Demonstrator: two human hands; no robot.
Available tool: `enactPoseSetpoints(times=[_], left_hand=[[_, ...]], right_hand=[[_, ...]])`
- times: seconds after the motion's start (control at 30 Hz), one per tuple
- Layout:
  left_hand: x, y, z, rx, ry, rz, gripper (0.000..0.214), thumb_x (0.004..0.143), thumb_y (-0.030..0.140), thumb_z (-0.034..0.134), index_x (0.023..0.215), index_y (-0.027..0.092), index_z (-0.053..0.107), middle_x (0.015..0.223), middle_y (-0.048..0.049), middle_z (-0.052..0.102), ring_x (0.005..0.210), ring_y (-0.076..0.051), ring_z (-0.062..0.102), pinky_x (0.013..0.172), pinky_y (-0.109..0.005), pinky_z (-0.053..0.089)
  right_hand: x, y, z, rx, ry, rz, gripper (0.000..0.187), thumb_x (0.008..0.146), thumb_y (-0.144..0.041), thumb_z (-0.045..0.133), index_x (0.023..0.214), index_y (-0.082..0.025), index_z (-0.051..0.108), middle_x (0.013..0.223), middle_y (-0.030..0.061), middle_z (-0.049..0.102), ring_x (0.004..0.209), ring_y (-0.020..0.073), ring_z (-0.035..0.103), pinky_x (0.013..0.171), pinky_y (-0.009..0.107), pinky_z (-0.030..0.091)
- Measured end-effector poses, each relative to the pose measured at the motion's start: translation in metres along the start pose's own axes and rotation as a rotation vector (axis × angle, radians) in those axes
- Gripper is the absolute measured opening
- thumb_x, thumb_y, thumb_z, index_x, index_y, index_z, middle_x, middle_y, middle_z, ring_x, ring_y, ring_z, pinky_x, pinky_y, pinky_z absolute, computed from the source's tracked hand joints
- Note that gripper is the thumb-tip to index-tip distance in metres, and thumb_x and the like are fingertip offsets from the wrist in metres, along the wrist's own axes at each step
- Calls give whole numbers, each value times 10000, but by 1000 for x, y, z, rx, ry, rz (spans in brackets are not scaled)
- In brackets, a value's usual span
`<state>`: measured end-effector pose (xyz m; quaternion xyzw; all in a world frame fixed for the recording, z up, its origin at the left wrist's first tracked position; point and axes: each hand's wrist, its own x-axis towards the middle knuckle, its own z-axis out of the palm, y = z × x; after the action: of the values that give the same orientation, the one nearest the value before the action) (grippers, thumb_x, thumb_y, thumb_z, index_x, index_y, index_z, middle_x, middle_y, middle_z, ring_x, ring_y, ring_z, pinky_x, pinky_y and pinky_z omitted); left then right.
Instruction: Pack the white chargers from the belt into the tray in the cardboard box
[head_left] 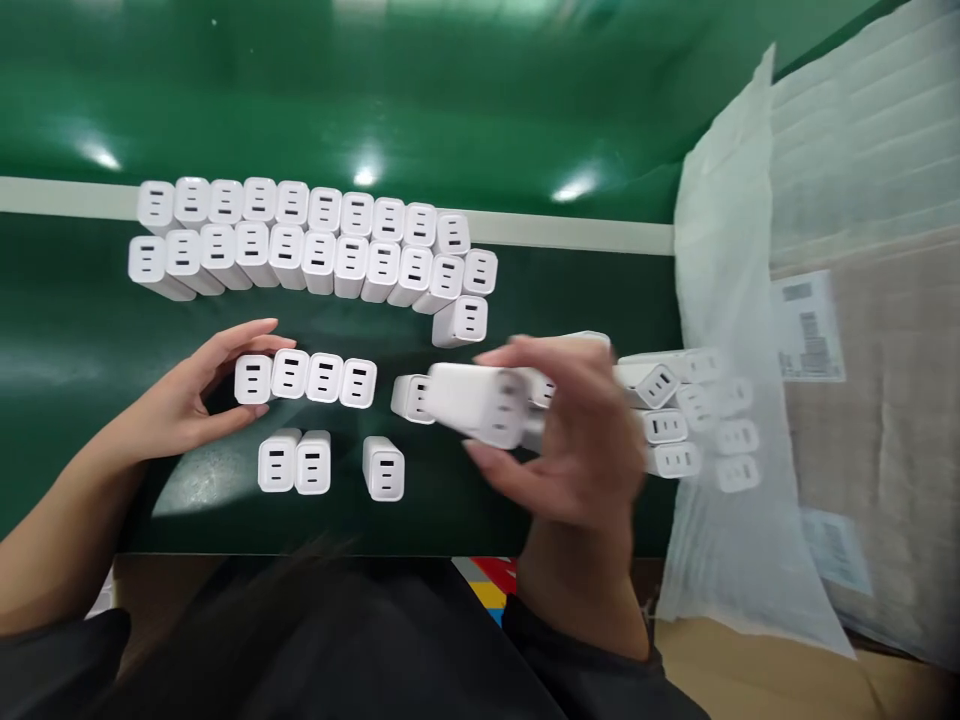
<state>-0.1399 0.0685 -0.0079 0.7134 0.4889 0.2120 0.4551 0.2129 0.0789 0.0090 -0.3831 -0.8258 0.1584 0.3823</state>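
Green tabletop (pixel 585 290), rows of white chargers (pixel 320 262). Left hand (pixel 169 415): fingers parted around the left end of a 4-charger row (pixel 325 378), grip unclear. Right hand (pixel 581 440): thumb and fingers pinch 1 blurred charger (pixel 472 395), right of that row.

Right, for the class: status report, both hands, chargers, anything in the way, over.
Left hand around end charger of a row of four. Right hand holding white charger, blurred. Translucent wrap over some chargers, possibly in the way.
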Motion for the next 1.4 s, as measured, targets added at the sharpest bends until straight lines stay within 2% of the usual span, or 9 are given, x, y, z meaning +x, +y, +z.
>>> enactPoseSetpoints(times=[0.07,0.17,0.37,0.57,0.73,0.83,1.03,1.17,1.4], left_hand=[[0,1,0,-13,4,8,664,926,325,630,1512,402,327,1402,-48,575,1261,-268,572,1078,-446,512],[1,0,0,-45,-2,41,672,922,293,634,1517,383,335,1378,-52,592,1232,-263,588,1072,-437,506],[0,-1,2,-55,-20,60,721,908,221,644,1535,328,305,1402,-81,564,1253,-237,565,1056,-355,479],[0,-1,3,-39,-16,83,725,903,186,633,1536,308,302,1382,-75,577,1259,-211,558,1068,-315,447],[2,0,4,-19,-7,117,724,895,177,627,1535,277,304,1349,-86,599,1220,-205,582,1029,-301,473],[2,1,4,-18,-8,131,712,899,180,617,1534,268,306,1343,-96,602,1200,-209,594,1005,-306,494],[1,1,4,-12,-8,143,713,891,149,604,1529,268,309,1329,-84,600,1193,-192,592,998,-290,491],[-1,3,5,47,1,135,681,897,161,590,1519,257,331,1278,-77,615,1138,-180,608,967,-278,499],[-3,5,2,129,-20,132,680,907,253,609,1527,257,331,1431,-88,539,1297,-227,531,1071,-326,465]], right_hand=[[0,0,-17,-108,22,82,544,894,-341,632,1419,-312,492,1169,98,643,982,307,653,747,454,558],[-1,5,-30,-329,-122,185,380,908,-290,614,1287,-293,594,1137,90,656,1005,299,663,784,428,553],[-7,27,-24,-418,-381,143,266,926,-273,568,1185,-217,592,1103,111,686,1014,333,663,880,508,520],[0,16,-15,-371,-223,26,342,920,-299,649,1251,-236,587,1194,127,666,1074,333,655,906,482,516],[4,2,11,-315,-259,-110,377,917,-290,694,1264,-215,568,1143,109,701,937,260,695,784,394,506],[3,2,24,-288,-256,-134,407,919,-284,700,1289,-206,551,1134,112,702,973,246,698,793,363,526],[-1,2,41,-191,-243,-93,460,926,-248,684,1354,-213,519,1186,118,680,1049,241,690,893,366,582],[-2,-2,51,-81,-245,-42,585,922,-335,685,1443,-225,442,1309,144,611,1169,269,642,962,409,588],[-2,-2,54,30,-252,24,532,947,-257,633,1443,-277,442,1312,99,617,1153,239,648,899,373,620]])
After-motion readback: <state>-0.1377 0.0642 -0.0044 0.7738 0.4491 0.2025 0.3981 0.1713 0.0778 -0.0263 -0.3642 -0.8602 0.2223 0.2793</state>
